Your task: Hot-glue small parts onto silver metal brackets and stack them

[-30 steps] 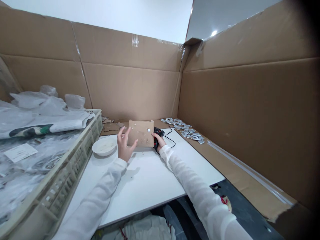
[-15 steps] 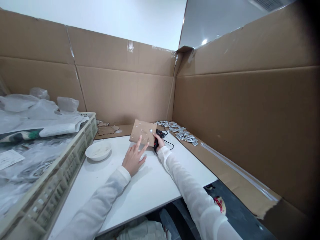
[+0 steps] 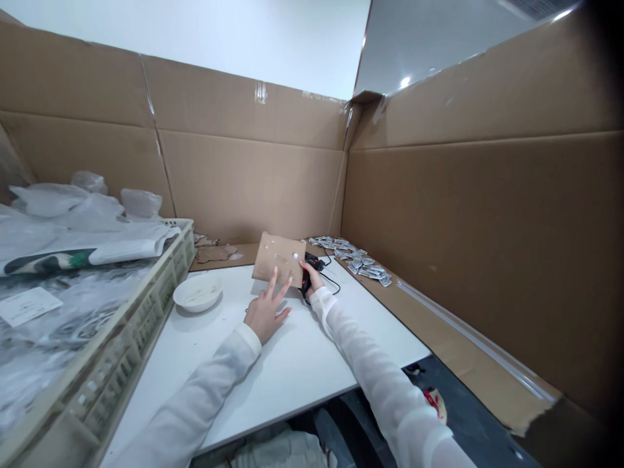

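A tan cardboard piece (image 3: 277, 255) with small pale bits on its face is tilted up over the white table (image 3: 292, 351). My right hand (image 3: 312, 278) grips its right edge, thumb on the front. Behind that edge, partly hidden by the piece and my hand, is a black object with a cable (image 3: 314, 261). My left hand (image 3: 266, 313) has its fingers spread, two of them pointing up at the lower part of the cardboard; whether the tips touch it I cannot tell. Nothing is held in my left hand.
A white bowl (image 3: 197, 293) stands left of my left hand. Beside it, a cream plastic crate (image 3: 131, 331) holds plastic bags and a white label (image 3: 30, 306). Many small silvery packets (image 3: 363, 265) lie along the right back edge. Cardboard walls (image 3: 253, 175) rise behind and right.
The view has shifted slightly, so the surroundings sit further right. My left hand has moved a little relative to the cardboard; my right hand keeps its hold.
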A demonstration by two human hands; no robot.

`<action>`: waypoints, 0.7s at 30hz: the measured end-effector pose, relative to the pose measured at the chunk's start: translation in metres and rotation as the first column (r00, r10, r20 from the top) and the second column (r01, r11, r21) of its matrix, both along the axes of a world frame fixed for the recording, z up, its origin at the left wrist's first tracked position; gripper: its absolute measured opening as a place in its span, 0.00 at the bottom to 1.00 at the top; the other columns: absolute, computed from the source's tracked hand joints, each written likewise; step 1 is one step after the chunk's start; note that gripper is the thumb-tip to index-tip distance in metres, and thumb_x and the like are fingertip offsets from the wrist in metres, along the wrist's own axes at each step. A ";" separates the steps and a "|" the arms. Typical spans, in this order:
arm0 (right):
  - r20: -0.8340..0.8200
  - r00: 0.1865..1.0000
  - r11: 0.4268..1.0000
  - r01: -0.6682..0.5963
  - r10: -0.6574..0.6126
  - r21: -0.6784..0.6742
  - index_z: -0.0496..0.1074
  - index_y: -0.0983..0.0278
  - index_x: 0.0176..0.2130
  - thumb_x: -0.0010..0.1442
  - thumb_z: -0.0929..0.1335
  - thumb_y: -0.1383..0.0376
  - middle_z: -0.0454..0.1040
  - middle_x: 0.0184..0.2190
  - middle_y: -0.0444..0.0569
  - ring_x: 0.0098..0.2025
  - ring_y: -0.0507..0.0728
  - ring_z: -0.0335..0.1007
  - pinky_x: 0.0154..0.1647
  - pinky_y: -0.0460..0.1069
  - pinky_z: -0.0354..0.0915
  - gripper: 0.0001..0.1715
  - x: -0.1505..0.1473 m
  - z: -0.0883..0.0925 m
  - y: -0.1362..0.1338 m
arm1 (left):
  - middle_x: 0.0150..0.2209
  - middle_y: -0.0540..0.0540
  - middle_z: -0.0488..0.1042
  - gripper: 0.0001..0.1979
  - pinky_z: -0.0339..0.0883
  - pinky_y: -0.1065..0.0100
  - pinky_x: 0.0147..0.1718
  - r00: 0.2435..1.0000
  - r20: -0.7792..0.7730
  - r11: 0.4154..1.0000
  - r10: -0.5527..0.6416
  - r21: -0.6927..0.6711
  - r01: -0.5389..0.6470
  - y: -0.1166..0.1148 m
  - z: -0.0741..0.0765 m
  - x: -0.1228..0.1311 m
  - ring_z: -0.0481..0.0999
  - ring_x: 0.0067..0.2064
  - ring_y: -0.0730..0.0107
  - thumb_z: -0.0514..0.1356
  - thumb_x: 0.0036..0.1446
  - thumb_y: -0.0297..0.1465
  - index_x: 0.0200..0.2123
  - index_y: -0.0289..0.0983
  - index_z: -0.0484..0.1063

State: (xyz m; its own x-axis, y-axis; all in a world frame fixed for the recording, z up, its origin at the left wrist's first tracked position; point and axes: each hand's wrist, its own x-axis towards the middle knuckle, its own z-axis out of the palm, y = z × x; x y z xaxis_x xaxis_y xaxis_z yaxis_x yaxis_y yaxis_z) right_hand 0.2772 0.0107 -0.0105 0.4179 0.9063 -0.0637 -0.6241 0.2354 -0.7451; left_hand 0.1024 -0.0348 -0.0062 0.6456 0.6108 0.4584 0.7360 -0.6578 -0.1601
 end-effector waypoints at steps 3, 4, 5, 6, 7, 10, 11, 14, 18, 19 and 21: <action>0.019 0.999 0.998 -0.046 0.046 0.038 0.71 0.66 0.37 0.45 0.69 0.68 0.77 0.28 0.48 0.31 0.57 0.74 0.34 0.50 0.71 0.16 -0.006 0.002 -0.003 | 0.65 0.43 0.33 0.30 0.64 0.64 0.25 0.998 -0.019 0.998 0.053 0.041 -0.052 -0.002 -0.003 0.004 0.69 0.34 0.63 0.45 0.59 0.41 0.62 0.48 0.35; 0.026 0.998 0.997 -0.057 0.056 0.044 0.71 0.66 0.38 0.45 0.69 0.68 0.77 0.28 0.48 0.31 0.57 0.74 0.34 0.50 0.71 0.16 -0.007 0.003 -0.003 | 0.65 0.44 0.33 0.31 0.64 0.64 0.25 0.997 -0.023 0.997 0.068 0.043 -0.067 -0.002 -0.004 0.005 0.69 0.33 0.63 0.44 0.59 0.41 0.63 0.47 0.35; 0.033 0.998 0.997 -0.064 0.062 0.044 0.71 0.66 0.38 0.45 0.69 0.68 0.77 0.28 0.48 0.31 0.57 0.74 0.34 0.50 0.71 0.16 -0.009 0.003 -0.004 | 0.65 0.44 0.33 0.31 0.64 0.64 0.25 0.996 -0.022 0.996 0.081 0.037 -0.080 -0.002 -0.005 0.005 0.69 0.33 0.63 0.44 0.59 0.41 0.63 0.46 0.35; 0.039 0.997 0.997 -0.069 0.068 0.035 0.71 0.66 0.38 0.45 0.69 0.68 0.77 0.27 0.48 0.31 0.57 0.74 0.33 0.50 0.71 0.16 -0.010 0.003 -0.004 | 0.65 0.44 0.33 0.31 0.64 0.64 0.24 0.995 -0.018 0.995 0.094 0.026 -0.094 -0.002 -0.006 0.005 0.68 0.33 0.62 0.44 0.59 0.41 0.63 0.44 0.35; 0.045 0.996 0.997 -0.072 0.071 0.022 0.71 0.66 0.37 0.45 0.69 0.67 0.77 0.27 0.48 0.31 0.57 0.74 0.33 0.50 0.71 0.16 -0.011 0.003 -0.005 | 0.65 0.44 0.33 0.32 0.64 0.64 0.24 0.994 -0.010 0.994 0.106 0.013 -0.106 -0.001 -0.006 0.005 0.68 0.33 0.62 0.44 0.59 0.42 0.63 0.43 0.34; 0.063 0.996 0.997 -0.071 0.071 -0.004 0.71 0.66 0.37 0.45 0.69 0.67 0.77 0.27 0.49 0.31 0.58 0.74 0.34 0.50 0.71 0.15 -0.012 0.003 -0.006 | 0.64 0.42 0.34 0.33 0.64 0.64 0.24 0.994 0.020 0.994 0.110 -0.026 -0.110 0.000 -0.006 0.004 0.68 0.33 0.62 0.43 0.59 0.43 0.63 0.39 0.33; 0.069 0.995 0.997 -0.073 0.073 -0.004 0.71 0.66 0.37 0.45 0.69 0.67 0.77 0.27 0.49 0.31 0.58 0.74 0.34 0.51 0.71 0.15 -0.012 0.003 -0.007 | 0.64 0.42 0.34 0.33 0.64 0.64 0.25 0.994 0.024 0.994 0.103 -0.034 -0.102 0.000 -0.006 0.004 0.68 0.33 0.62 0.43 0.59 0.43 0.63 0.39 0.33; 0.077 0.992 0.995 -0.098 0.098 -0.004 0.71 0.66 0.37 0.45 0.69 0.66 0.77 0.27 0.49 0.31 0.58 0.74 0.34 0.51 0.71 0.15 -0.012 0.003 -0.008 | 0.64 0.43 0.34 0.33 0.65 0.65 0.25 0.996 0.015 0.995 0.089 -0.045 -0.088 0.001 -0.005 0.003 0.69 0.34 0.62 0.43 0.59 0.43 0.63 0.39 0.35; 0.066 0.990 0.992 -0.121 0.122 -0.021 0.71 0.67 0.37 0.46 0.69 0.66 0.77 0.27 0.49 0.31 0.57 0.74 0.34 0.51 0.71 0.14 -0.013 0.004 -0.008 | 0.64 0.42 0.34 0.33 0.65 0.66 0.25 0.993 0.010 0.992 0.114 -0.059 -0.113 0.000 -0.004 0.004 0.69 0.34 0.63 0.45 0.58 0.43 0.63 0.40 0.36; 0.066 0.990 0.992 -0.123 0.124 -0.022 0.71 0.67 0.37 0.46 0.69 0.66 0.77 0.27 0.49 0.31 0.57 0.74 0.34 0.51 0.71 0.15 -0.013 0.004 -0.008 | 0.64 0.42 0.34 0.33 0.65 0.66 0.25 0.993 0.010 0.991 0.117 -0.062 -0.117 0.000 -0.004 0.004 0.70 0.34 0.63 0.45 0.58 0.43 0.63 0.40 0.36; 0.068 0.990 0.992 -0.125 0.126 -0.018 0.71 0.67 0.37 0.46 0.69 0.66 0.77 0.28 0.49 0.31 0.57 0.74 0.33 0.50 0.71 0.15 -0.013 0.004 -0.008 | 0.64 0.42 0.33 0.33 0.65 0.66 0.25 0.992 0.009 0.990 0.123 -0.064 -0.122 0.000 -0.005 0.004 0.70 0.34 0.63 0.46 0.58 0.42 0.63 0.41 0.36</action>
State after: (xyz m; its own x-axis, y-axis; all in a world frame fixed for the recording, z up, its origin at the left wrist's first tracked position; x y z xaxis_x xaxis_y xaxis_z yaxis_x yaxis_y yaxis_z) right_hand 0.2638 0.0031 -0.0066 0.3044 0.9512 -0.0515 -0.5956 0.1479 -0.7896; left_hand 0.1062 -0.0352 -0.0109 0.5584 0.7131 0.4239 0.8134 -0.5711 -0.1107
